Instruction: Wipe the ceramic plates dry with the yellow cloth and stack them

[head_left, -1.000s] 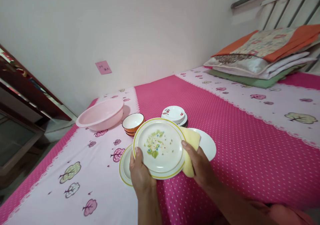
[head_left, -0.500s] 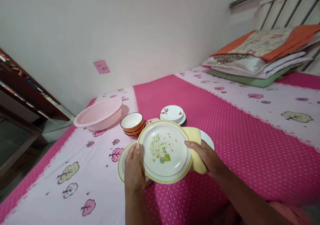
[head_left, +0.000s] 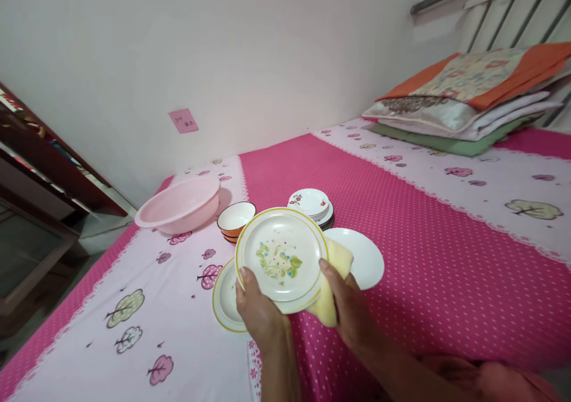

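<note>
Plate (head_left: 281, 259), yellow-rimmed with a flower print, is held face up and tilted toward the camera, above the near edge of the bed (head_left: 423, 241). Left hand (head_left: 259, 313) grips its near-left rim, thumb on top and fingers hidden beneath. Right hand (head_left: 350, 310) is closed on a yellow cloth (head_left: 339, 256), which is pressed against the plate's right edge and appears to wrap under it.

Judgement on the wiping in hand:
- The left grip sits at one point of the rim. A firm pinch there is needed so the plate does not pivot under the cloth's pressure.
- The cloth covers only the right edge. Turning the plate through the left hand would bring the rest of the rim to it.
- Working over the bed looks sensible, since a slip would land on fabric. The risk lies in the crockery directly below.

Containers and contents:
- Basin (head_left: 178, 206), pink, stands at the far left by the wall. Its visible inside shows nothing in it.
- Bowls (head_left: 236, 217), orange outside and white inside, are nested just right of the basin. The top one looks empty, and I cannot tell the count for certain.
- Stack (head_left: 310, 203) of small plates stands behind the held plate, the top one bearing a red flower print.
- White plate (head_left: 363, 259) lies flat to the right, and nothing shows on the part not hidden by the cloth.
- Second plate (head_left: 225, 298), yellow-rimmed, lies flat below the left hand, partly hidden.
</note>
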The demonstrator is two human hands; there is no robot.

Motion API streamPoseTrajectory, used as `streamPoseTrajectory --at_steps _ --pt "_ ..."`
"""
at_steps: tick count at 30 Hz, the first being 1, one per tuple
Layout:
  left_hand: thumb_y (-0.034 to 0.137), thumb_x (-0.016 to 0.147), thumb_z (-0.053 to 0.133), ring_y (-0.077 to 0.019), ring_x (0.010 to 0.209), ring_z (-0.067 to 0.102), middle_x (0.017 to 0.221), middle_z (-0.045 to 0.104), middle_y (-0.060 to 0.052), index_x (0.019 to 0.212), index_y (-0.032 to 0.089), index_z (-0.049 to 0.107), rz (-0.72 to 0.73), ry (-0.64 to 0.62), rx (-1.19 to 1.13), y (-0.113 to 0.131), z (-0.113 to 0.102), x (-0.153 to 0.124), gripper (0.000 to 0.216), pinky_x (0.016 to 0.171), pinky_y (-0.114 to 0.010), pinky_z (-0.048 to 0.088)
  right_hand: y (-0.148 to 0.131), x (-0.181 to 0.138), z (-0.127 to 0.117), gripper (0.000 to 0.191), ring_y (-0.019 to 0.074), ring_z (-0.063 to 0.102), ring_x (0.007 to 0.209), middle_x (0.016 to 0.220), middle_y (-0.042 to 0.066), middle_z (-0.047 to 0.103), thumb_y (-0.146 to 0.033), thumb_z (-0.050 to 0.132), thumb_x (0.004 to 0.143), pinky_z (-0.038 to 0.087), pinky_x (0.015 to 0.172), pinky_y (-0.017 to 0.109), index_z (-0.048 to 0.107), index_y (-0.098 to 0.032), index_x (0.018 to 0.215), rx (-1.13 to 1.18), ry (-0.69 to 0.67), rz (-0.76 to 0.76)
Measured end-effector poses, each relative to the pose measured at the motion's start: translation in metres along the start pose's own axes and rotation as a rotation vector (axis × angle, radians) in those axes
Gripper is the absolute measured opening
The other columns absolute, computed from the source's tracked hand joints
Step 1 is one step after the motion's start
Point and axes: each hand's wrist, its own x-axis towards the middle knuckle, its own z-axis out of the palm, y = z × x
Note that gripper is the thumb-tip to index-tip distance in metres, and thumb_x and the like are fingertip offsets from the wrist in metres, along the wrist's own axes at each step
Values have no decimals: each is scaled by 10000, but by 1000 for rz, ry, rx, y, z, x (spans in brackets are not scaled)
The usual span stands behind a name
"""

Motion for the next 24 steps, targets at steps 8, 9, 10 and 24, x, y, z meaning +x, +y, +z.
streamPoseTrajectory --at_steps 8,9,10,24 --pt "421 974 605 -197 1011 718 1125 753 -54 1176 225 680 5 -109 50 -11 -3 6 291 862 -305 579 -12 10 -7 610 378 710 1162 1141 78 799 -509 846 702 599 973 471 675 -222 1213 10 18 83" --pt "413 952 640 -176 916 715 1026 757 -37 1108 211 693 6 -190 69 -8 -7 13 260 813 -284 576 -19 15 -11 598 380 724 1130 1102 74 808 -493 851 691 607 955 468 681 -220 1195 5 15 82" --pt "413 923 682 -151 816 693 920 743 -15 1037 197 699 11 -280 108 -4 -11 20 245 749 -255 565 -25 20 -16 585 378 736 1101 1070 69 814 -478 852 684 613 939 461 684 -218 1180 0 15 77" --pt "222 967 599 -192 871 758 977 801 -79 1124 150 718 -46 -257 64 15 -25 46 210 780 -311 627 -18 4 -14 562 300 744 1053 1142 72 790 -472 831 757 595 923 405 681 -207 1229 33 -447 197"
